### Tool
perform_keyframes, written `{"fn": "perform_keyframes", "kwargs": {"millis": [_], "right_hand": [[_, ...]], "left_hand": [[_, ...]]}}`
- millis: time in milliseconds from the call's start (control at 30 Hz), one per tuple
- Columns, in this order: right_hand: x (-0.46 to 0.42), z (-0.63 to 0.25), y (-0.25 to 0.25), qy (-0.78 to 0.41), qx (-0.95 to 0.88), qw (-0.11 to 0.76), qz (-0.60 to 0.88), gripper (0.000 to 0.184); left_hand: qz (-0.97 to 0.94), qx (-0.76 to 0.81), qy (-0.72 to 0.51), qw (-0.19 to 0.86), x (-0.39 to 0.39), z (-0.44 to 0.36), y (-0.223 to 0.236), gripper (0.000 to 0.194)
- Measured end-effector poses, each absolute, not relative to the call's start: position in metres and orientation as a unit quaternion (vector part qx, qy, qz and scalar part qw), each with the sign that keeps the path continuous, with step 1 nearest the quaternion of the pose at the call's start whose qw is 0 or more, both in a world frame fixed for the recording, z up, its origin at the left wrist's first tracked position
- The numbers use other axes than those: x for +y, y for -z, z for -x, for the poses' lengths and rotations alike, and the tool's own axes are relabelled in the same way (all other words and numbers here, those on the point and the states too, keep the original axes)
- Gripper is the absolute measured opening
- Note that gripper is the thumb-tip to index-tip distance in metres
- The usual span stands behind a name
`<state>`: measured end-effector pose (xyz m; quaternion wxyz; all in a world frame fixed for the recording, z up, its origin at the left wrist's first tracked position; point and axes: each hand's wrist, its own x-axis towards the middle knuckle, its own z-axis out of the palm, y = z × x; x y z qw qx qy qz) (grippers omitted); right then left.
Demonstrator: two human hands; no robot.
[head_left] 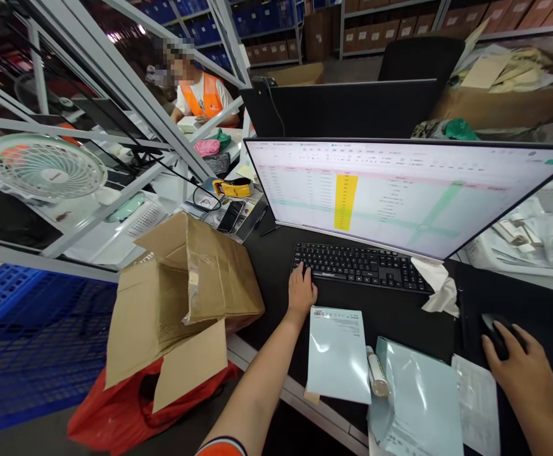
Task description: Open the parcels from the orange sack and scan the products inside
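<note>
My left hand [301, 289] rests at the left end of a black keyboard [352, 265], its fingers a little apart on the lower keys and holding nothing. Over at the right, my right hand [523, 364] is wrapped around a black computer mouse [500, 335] on a dark mat [518, 294]. Behind the keyboard stands a wide monitor [400, 196] with a spreadsheet, one column yellow and green bands crossing it. Between my arms lie a pale blue flat packet [337, 354], a small cylindrical tube [377, 372] and a larger pale blue package [421, 405].
An open cardboard box [223, 278] stands left of the keyboard, above a red bag [114, 405]. Crumpled white paper [435, 288] touches the keyboard's right end. Beyond are a fan [45, 168], a yellow tape dispenser [233, 187] and a person in an orange vest [204, 95].
</note>
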<state>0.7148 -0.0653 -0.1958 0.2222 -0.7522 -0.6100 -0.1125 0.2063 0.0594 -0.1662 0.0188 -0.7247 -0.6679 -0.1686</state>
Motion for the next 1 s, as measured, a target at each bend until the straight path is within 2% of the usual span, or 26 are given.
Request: {"fn": "perform_keyframes", "kwargs": {"millis": [367, 533, 667, 800, 900, 1000], "right_hand": [[-0.067, -0.722, 0.211, 0.092, -0.611, 0.265, 0.74, 0.061], [-0.061, -0.722, 0.215, 0.076, -0.588, 0.273, 0.758, 0.065], [-0.059, -0.71, 0.189, 0.061, -0.574, 0.294, 0.761, 0.072], [-0.092, -0.678, 0.146, 0.052, -0.464, 0.346, 0.814, 0.062], [-0.133, -0.641, 0.133, -0.062, -0.347, 0.338, 0.872, 0.064], [-0.164, -0.606, 0.139, -0.133, -0.309, 0.302, 0.892, 0.07]], "left_hand": [[0.721, -0.67, 0.178, 0.004, 0.059, -0.205, 0.169, 0.055], [0.662, -0.713, 0.232, 0.003, 0.062, -0.202, 0.165, 0.046], [0.582, -0.749, 0.311, -0.064, 0.043, -0.185, 0.154, 0.038], [0.564, -0.746, 0.326, -0.14, -0.006, -0.161, 0.145, 0.042], [0.56, -0.737, 0.317, -0.208, -0.048, -0.149, 0.148, 0.045], [0.54, -0.738, 0.307, -0.264, -0.083, -0.15, 0.15, 0.047]]}}
